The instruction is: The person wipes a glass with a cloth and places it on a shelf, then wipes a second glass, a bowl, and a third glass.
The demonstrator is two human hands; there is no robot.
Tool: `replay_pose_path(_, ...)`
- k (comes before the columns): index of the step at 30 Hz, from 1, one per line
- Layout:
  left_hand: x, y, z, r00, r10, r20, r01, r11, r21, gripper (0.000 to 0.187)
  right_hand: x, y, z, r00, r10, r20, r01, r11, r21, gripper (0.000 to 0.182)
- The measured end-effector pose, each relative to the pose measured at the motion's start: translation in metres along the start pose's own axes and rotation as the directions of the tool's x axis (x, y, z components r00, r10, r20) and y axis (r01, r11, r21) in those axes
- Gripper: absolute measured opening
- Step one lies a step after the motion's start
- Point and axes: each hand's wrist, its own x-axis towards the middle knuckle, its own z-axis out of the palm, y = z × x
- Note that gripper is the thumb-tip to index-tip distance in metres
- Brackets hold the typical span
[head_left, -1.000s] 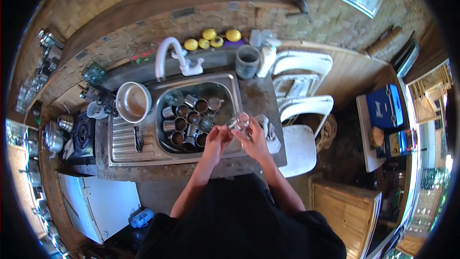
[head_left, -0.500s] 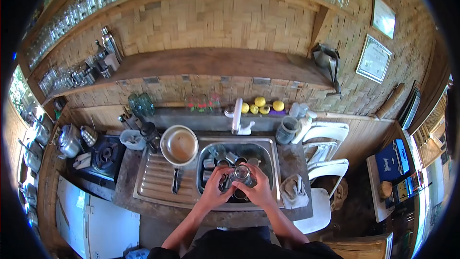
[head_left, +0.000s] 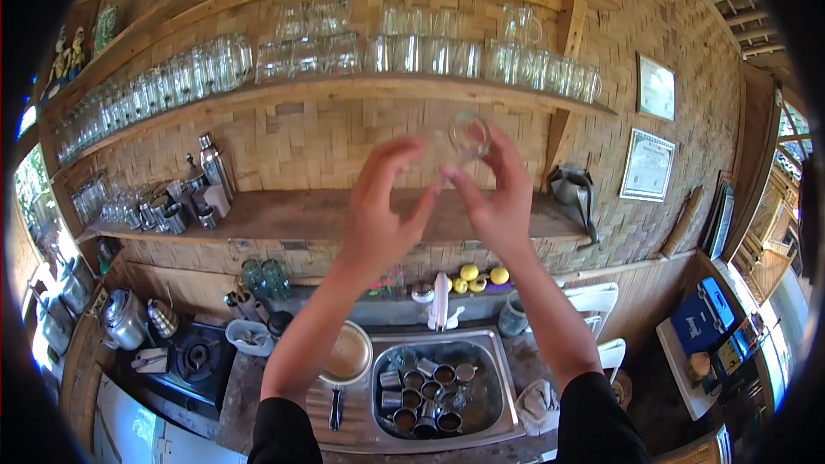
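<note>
My right hand (head_left: 497,198) is raised in front of the woven wall, its fingers and thumb around a clear drinking glass (head_left: 469,134) whose round rim faces me. My left hand (head_left: 382,206) is curved in a C at the glass's left side, fingertips and thumb against its blurred, see-through part; the exact contact is hard to make out. Both hands are above the wooden lower shelf (head_left: 318,206) and below the upper shelf (head_left: 344,86). Rows of clear glasses (head_left: 421,56) stand on that upper shelf, some stacked on others.
Below my arms, the steel sink (head_left: 507,369) holds several metal cups (head_left: 427,408). A pan (head_left: 348,352) rests on the drainboard. Lemons (head_left: 468,273) lie behind the tap (head_left: 441,301). A metal pitcher (head_left: 569,193) stands at the lower shelf's right end; a cloth (head_left: 539,404) lies right of the sink.
Both hands have risen with the glass from above the sink to in front of the shelves. The view has tilted up, showing more of the upper shelf.
</note>
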Motion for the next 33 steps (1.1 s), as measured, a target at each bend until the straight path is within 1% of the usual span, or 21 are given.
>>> replay_pose_path(1, 0.021, -0.009, 0.005, 1.0, 0.02, -0.005, -0.02, 1.0, 0.013, 0.046, 0.025, 0.005, 0.002, 0.998, -0.069, -0.012, 0.069, 0.996, -0.051, 0.064)
replay_pose_path(4, 0.083, -0.039, 0.021, 0.997, 0.066, -0.027, -0.065, 0.997, 0.052, 0.045, 0.096, 0.025, 0.007, 0.987, -0.153, -0.043, 0.149, 0.984, -0.094, 0.061)
replay_pose_path(6, 0.116, -0.07, 0.036, 0.996, 0.071, -0.055, -0.067, 0.995, 0.075, 0.044, 0.142, 0.039, 0.012, 0.99, -0.129, -0.057, 0.125, 0.989, -0.078, 0.06)
replay_pose_path(9, 0.155, -0.124, 0.055, 0.997, 0.034, -0.072, -0.019, 0.981, 0.193, 0.047, 0.209, 0.07, 0.031, 0.991, -0.112, -0.079, 0.106, 0.991, -0.076, 0.06)
replay_pose_path(10, 0.162, -0.145, 0.062, 0.999, 0.032, -0.043, -0.019, 0.961, 0.274, 0.047, 0.226, 0.084, 0.036, 0.99, -0.109, -0.084, 0.102, 0.991, -0.082, 0.06)
replay_pose_path(11, 0.167, -0.167, 0.068, 0.999, 0.027, -0.018, -0.019, 0.934, 0.356, 0.048, 0.239, 0.095, 0.038, 0.997, -0.066, -0.029, 0.06, 0.986, -0.155, 0.062)
replay_pose_path(13, 0.173, -0.179, 0.073, 1.0, 0.002, 0.014, -0.008, 0.864, 0.504, 0.05, 0.261, 0.116, 0.045, 0.997, 0.034, 0.068, -0.013, 0.954, -0.299, 0.066)
replay_pose_path(15, 0.169, -0.17, 0.078, 0.999, -0.043, 0.025, 0.017, 0.775, 0.632, 0.052, 0.27, 0.142, 0.053, 0.991, 0.099, 0.093, -0.061, 0.935, -0.349, 0.064)
replay_pose_path(18, 0.168, -0.168, 0.077, 0.983, -0.176, 0.057, 0.096, 0.747, 0.658, 0.053, 0.278, 0.169, 0.058, 0.97, 0.19, 0.152, -0.117, 0.912, -0.394, 0.065)
replay_pose_path(21, 0.168, -0.171, 0.076, 0.958, -0.249, 0.142, 0.076, 0.697, 0.713, 0.052, 0.285, 0.194, 0.068, 0.948, 0.228, 0.223, -0.126, 0.91, -0.395, 0.071)
replay_pose_path(22, 0.169, -0.17, 0.078, 0.959, -0.246, 0.142, 0.072, 0.695, 0.715, 0.052, 0.288, 0.203, 0.068, 0.942, 0.234, 0.239, -0.126, 0.91, -0.394, 0.073)
replay_pose_path(25, 0.167, -0.17, 0.079, 0.959, -0.247, 0.141, 0.071, 0.688, 0.722, 0.051, 0.289, 0.192, 0.065, 0.925, 0.277, 0.258, -0.143, 0.887, -0.44, 0.079)
replay_pose_path(28, 0.166, -0.167, 0.079, 0.956, -0.259, 0.14, 0.082, 0.692, 0.717, 0.05, 0.291, 0.197, 0.067, 0.903, 0.313, 0.294, -0.177, 0.895, -0.409, 0.08)
replay_pose_path(31, 0.166, -0.166, 0.078, 0.956, -0.261, 0.133, 0.09, 0.694, 0.714, 0.05, 0.292, 0.215, 0.072, 0.909, 0.297, 0.292, -0.21, 0.932, -0.295, 0.057)
replay_pose_path(33, 0.165, -0.171, 0.08, 0.961, -0.242, 0.134, 0.077, 0.7, 0.71, 0.049, 0.295, 0.216, 0.073, 0.901, 0.295, 0.317, -0.182, 0.922, -0.34, 0.061)
